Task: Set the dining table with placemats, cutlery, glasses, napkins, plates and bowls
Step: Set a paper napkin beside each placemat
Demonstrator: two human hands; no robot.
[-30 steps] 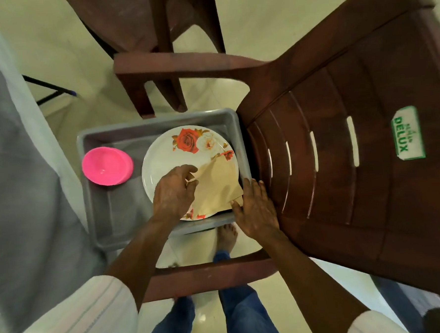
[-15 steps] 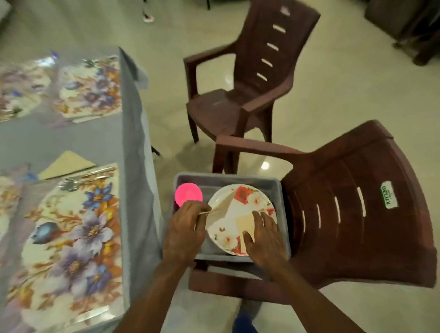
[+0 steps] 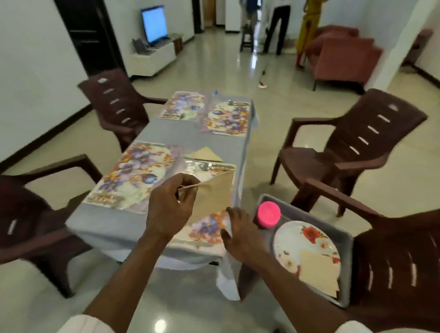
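Note:
My left hand [image 3: 171, 209] pinches a beige napkin [image 3: 215, 196] and holds it above the near floral placemat [image 3: 204, 227] on the grey-clothed table [image 3: 114, 229]. My right hand [image 3: 239, 233] hovers open at the table's near right corner, holding nothing. A grey tray [image 3: 345, 238] on the seat of the chair to my right holds a flowered plate [image 3: 293, 241], a pink bowl [image 3: 269, 214] and another beige napkin [image 3: 319, 271] lying on the plate. A further napkin [image 3: 204, 154] and cutlery [image 3: 211, 166] lie on the table beyond my left hand.
Three more floral placemats [image 3: 134, 176] [image 3: 183, 105] [image 3: 227, 118] cover the table. Brown plastic chairs stand around it: two at left [image 3: 18, 217] [image 3: 112, 103], two at right [image 3: 354, 145] [image 3: 412, 257]. People stand at the far end of the room, beside a red sofa [image 3: 341, 56].
My left hand lifted a napkin off the plate in the tray and carried it left over the table. My right hand left the tray. My view swung up from the tray.

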